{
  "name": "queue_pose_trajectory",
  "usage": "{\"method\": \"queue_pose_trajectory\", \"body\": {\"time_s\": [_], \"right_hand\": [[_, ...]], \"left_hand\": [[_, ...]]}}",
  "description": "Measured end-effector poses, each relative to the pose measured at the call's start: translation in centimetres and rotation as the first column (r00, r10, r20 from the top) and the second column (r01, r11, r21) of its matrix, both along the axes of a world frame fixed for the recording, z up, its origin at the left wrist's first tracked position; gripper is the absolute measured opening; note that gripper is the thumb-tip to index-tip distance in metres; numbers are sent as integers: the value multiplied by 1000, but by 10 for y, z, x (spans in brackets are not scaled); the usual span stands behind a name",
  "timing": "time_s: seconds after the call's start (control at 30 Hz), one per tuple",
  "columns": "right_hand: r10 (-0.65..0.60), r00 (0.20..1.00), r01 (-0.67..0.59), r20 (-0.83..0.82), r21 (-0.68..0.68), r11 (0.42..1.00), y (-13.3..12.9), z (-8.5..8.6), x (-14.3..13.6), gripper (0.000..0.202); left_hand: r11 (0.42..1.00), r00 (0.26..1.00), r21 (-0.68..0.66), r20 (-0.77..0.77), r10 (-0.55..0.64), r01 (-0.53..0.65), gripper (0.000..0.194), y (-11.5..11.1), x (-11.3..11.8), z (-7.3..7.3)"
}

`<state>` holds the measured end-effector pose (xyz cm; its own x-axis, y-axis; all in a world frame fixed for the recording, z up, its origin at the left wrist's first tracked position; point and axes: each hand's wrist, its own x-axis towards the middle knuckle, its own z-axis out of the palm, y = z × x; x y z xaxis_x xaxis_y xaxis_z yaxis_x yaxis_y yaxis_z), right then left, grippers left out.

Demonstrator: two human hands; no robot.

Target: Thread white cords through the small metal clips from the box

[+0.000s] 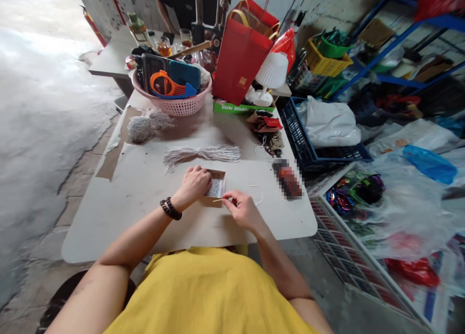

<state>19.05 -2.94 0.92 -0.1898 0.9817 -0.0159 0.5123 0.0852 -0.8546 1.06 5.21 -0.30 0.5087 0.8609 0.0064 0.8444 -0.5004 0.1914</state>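
Note:
A small cardboard box [213,203] stands on the table in front of me, with many tiny silvery pieces [215,186] inside. My left hand [196,183] lies over the box's left side, fingers curled inward; their tips are hidden, so what they hold cannot be made out. At the box's near right corner, my right hand [240,208] pinches a thin pale cord [260,194]. One end of the cord sticks out leftward past my fingertips, and the rest loops on the table to the right. Beyond the box lies a loose bundle of similar cords [203,154].
Another cord bundle [145,125] lies at the far left. Behind are a pink basket [178,105], a red paper bag [241,53] and a white lamp [271,72]. A blurred-out object [287,179] sits right. Crates [301,130] flank the table; a person [181,9] is behind.

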Motion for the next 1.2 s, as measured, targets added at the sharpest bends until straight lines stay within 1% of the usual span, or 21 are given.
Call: {"method": "queue_pose_trajectory", "body": {"time_s": [0.07, 0.1, 0.2, 0.27, 0.33, 0.43, 0.57, 0.67, 0.7, 0.77, 0.87, 0.97, 1.1, 1.17, 1.2], "right_hand": [[90, 994, -95, 65, 88, 992, 2, -14, -8, 11], [110, 990, -121, 91, 126, 985, 3, -21, -11, 12], [112, 986, -134, 126, 181, 974, 10, -35, -16, 15], [106, 987, -128, 120, 194, 973, 16, -39, -17, 16], [111, 989, -128, 95, 191, 973, 20, -39, -16, 15], [99, 995, -100, 12, 167, 981, 21, -33, -13, 14], [-29, 995, 42, -91, 148, 988, 19, -23, -4, 12], [-121, 980, 140, -159, 114, 984, 19, -16, 0, 14], [-143, 974, 160, -176, 87, 983, 19, -15, 1, 16], [-184, 962, 193, -202, 22, 981, 20, -12, 0, 19], [-256, 935, 254, -245, -40, 966, 22, -9, -6, 22], [-310, 906, 309, -289, -51, 950, 24, -5, -15, 22], [-336, 891, 339, -305, -42, 940, 27, 1, -29, 21], [-346, 887, 348, -305, -51, 936, 29, 3, -34, 21], [-350, 886, 349, -305, -60, 935, 30, 3, -36, 21]], "left_hand": [[1000, 1000, -12, 0, 9, -9, 25, 3, 1, -1], [1000, 1000, -13, 2, 15, -15, 26, 4, 0, -2], [999, 999, -5, 3, 43, -43, 23, 6, -1, -6], [998, 998, -4, 4, 62, -62, 21, 8, -2, -8], [997, 996, 5, 26, 82, -82, 19, 9, -2, -10], [991, 988, 52, 99, 118, -123, 16, 8, -1, -12], [989, 975, 91, 198, 101, -120, 10, 5, -2, -15], [988, 942, 76, 317, 107, -138, 9, 4, -4, -18], [987, 918, 56, 378, 120, -152, 9, 4, -5, -19], [982, 840, -22, 513, 174, -190, 9, 3, -6, -18], [944, 687, -221, 647, 331, -246, 9, -1, -5, -12], [875, 544, -410, 686, 483, -258, 12, -4, -4, -5], [791, 359, -578, 708, 607, -198, 19, -8, -3, -4], [776, 309, -599, 713, 630, -199, 21, -11, -2, -5], [779, 307, -585, 716, 627, -225, 21, -12, -2, -5]]}}
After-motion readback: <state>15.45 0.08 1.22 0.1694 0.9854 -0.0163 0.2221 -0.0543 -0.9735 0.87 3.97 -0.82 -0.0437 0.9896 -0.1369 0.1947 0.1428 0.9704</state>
